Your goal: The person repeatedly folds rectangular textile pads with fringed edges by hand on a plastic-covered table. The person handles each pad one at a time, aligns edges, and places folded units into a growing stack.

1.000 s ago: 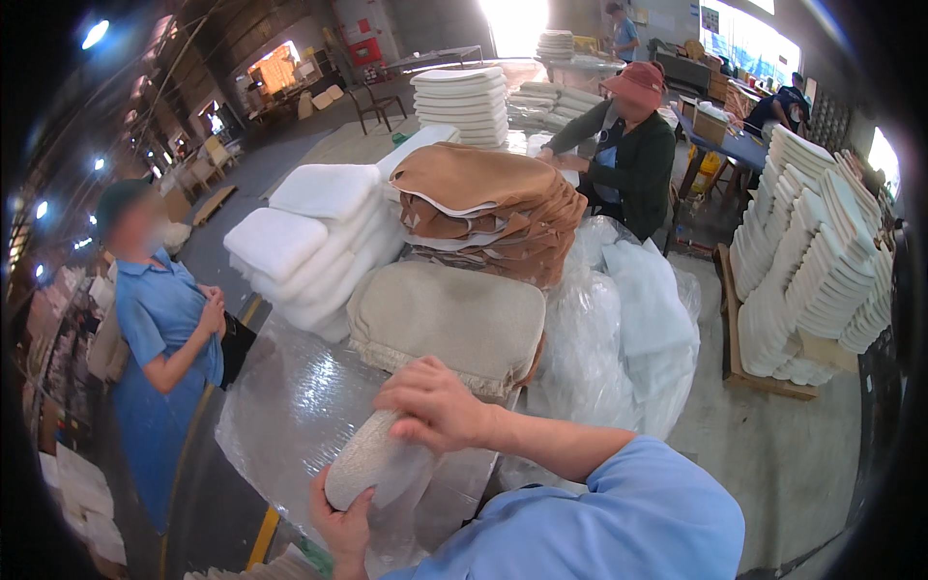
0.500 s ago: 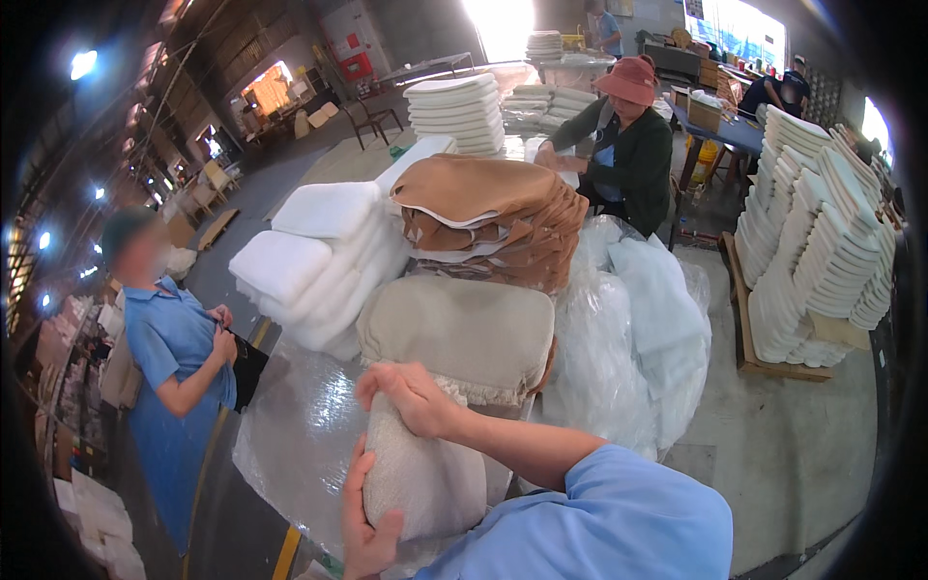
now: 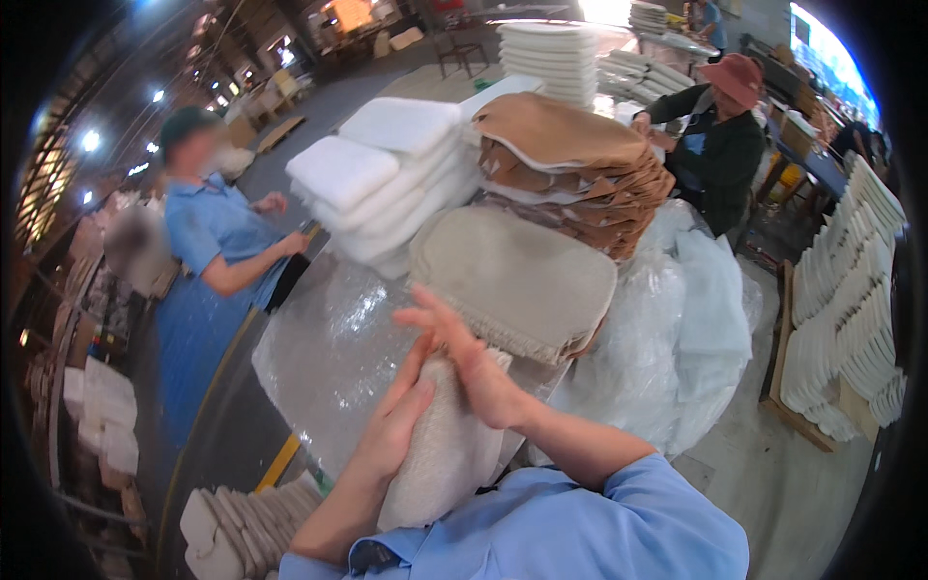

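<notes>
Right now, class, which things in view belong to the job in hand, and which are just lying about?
Likely in the job:
fuzzy beige piece, between left hand and right hand
beige stack just beyond

Seemingly just lying about:
white pads on wooden pallet
dark chair
plastic-wrapped white bundle

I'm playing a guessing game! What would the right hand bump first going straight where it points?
The right hand would probably meet the stack of white pads, though depth is unclear.
</notes>
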{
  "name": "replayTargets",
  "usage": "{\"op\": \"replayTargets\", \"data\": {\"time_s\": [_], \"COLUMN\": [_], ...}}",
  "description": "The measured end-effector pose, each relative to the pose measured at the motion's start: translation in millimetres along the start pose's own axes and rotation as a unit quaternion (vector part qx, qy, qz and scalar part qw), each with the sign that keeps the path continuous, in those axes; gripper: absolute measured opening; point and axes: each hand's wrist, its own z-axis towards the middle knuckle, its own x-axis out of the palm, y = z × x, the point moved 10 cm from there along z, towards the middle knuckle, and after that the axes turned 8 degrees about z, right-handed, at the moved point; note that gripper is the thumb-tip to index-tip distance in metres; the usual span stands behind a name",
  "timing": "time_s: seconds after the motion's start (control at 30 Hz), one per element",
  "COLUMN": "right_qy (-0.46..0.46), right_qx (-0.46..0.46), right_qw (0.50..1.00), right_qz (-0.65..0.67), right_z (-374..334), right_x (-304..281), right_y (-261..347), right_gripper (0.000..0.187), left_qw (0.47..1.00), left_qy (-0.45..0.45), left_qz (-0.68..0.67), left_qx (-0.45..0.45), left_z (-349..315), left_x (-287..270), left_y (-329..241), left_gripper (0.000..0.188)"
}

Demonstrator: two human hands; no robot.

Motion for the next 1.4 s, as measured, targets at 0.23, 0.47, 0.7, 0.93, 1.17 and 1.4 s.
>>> {"op": "replayTargets", "data": {"time_s": [0.23,0.47,0.7,0.93,1.17,1.4], "right_qy": [-0.062,-0.16,-0.092,-0.107,-0.162,-0.169], "right_qx": [0.013,0.064,0.175,0.181,0.092,0.066], "right_qw": [0.994,0.984,0.98,0.974,0.981,0.983], "right_qz": [0.087,-0.052,-0.008,0.09,0.047,0.01], "right_z": [-11.2,-62.7,-76.3,-75.5,-76.6,-76.3], "right_x": [-14.7,-80.8,-75.4,-73.0,-74.2,-74.4], "right_y": [0.4,-10.2,-41.2,-44.4,-24.9,-23.2], "right_gripper": [0.093,0.052,0.044,0.02,0.018,0.017], "left_qw": [0.998,0.997,0.997,0.953,0.937,0.945], "left_qy": [-0.05,-0.056,0.007,0.139,0.174,0.148], "left_qz": [-0.026,0.039,0.073,0.266,0.283,0.274], "left_qx": [0.042,0.034,0.016,-0.044,-0.104,-0.101], "left_z": [16.4,27.8,38.8,54.8,57.9,56.8], "left_x": [4.7,-2.3,-14.7,13.0,15.9,20.3], "left_y": [11.3,20.5,28.7,-10.1,-13.0,-21.2], "left_gripper": [0.061,0.058,0.064,0.043,0.03,0.027]}}
